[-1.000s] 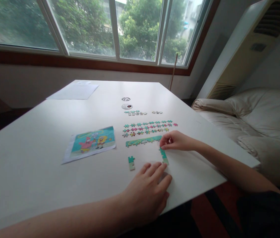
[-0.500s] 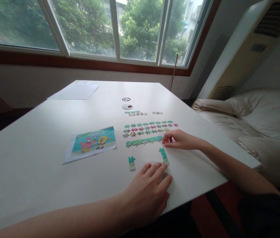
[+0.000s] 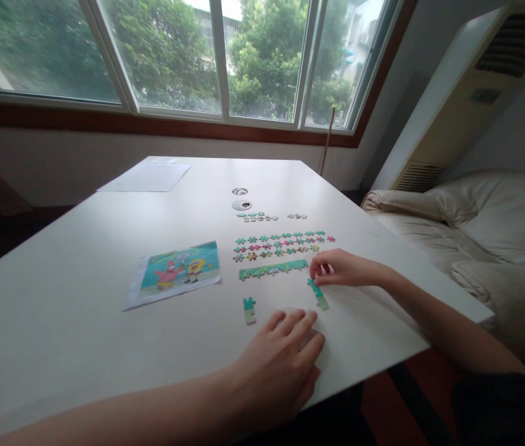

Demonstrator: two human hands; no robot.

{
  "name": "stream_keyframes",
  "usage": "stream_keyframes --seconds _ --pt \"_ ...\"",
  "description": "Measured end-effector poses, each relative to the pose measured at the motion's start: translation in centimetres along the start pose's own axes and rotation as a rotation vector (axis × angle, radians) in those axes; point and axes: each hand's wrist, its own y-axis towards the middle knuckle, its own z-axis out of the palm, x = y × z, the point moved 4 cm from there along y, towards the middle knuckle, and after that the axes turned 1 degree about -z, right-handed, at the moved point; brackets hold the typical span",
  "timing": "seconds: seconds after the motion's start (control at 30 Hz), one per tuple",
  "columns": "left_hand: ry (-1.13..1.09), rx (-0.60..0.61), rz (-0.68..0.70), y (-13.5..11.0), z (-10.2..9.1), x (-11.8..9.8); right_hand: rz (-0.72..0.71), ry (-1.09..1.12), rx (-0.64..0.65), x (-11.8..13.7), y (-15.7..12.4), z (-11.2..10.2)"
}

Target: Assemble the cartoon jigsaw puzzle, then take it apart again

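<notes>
White counter (image 3: 80, 322) with jigsaw pieces, seen from the near side. Two round fittings (image 3: 242, 205) are set in the counter's far half, one behind the other; the nearer contains a small dark spot, too small to identify. Three joined sections lie toward the near edge: one long far strip (image 3: 274, 269), one short right strip (image 3: 319, 296) and one left block (image 3: 249, 311), all apart from one another. Beyond them are three rows of loose pieces (image 3: 275, 237), the farthest numbering eight; the other two are too crowded to count surely. Farther still lie two small clusters (image 3: 262, 217), the right one of about three. One printed picture sheet (image 3: 181, 272) with three cartoon figures lies left of the strips; white paper (image 3: 145, 178) occupies the far left. The right hand (image 3: 346, 267), fingers bent, is at the right strip's far end; whether it grips cannot be told. The left hand (image 3: 281, 359) rests palm down, fingers slightly apart, near the left block and right strip.
</notes>
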Motion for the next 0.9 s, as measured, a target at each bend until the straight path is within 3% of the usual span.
stream_keyframes --seconds 0.2,0.33,0.47,0.63,0.77,0.9 --pt "0.055 -0.008 0.018 -0.5 -1.6 0.9 0.001 -0.024 0.011 -0.6 -0.2 -0.7" --pt "0.106 -0.072 -0.023 -2.3 -3.2 3.4 -0.02 -0.018 -0.024 -1.0 -0.2 -1.7" --pt "0.128 -0.172 -0.086 -5.3 -3.6 6.5 -0.029 -0.041 -0.016 -2.0 1.5 -2.8" --pt "0.132 -0.259 -0.119 -7.9 -2.9 8.5 -0.003 -0.134 -0.061 -3.8 7.3 -5.0" --pt "0.107 -0.257 -0.129 -8.0 -2.8 8.7 0.049 -0.158 -0.178 -4.9 13.1 -6.6" --pt "0.088 -0.238 -0.11 -7.7 -3.0 8.7 0.084 -0.161 -0.276 -5.6 17.8 -6.6"
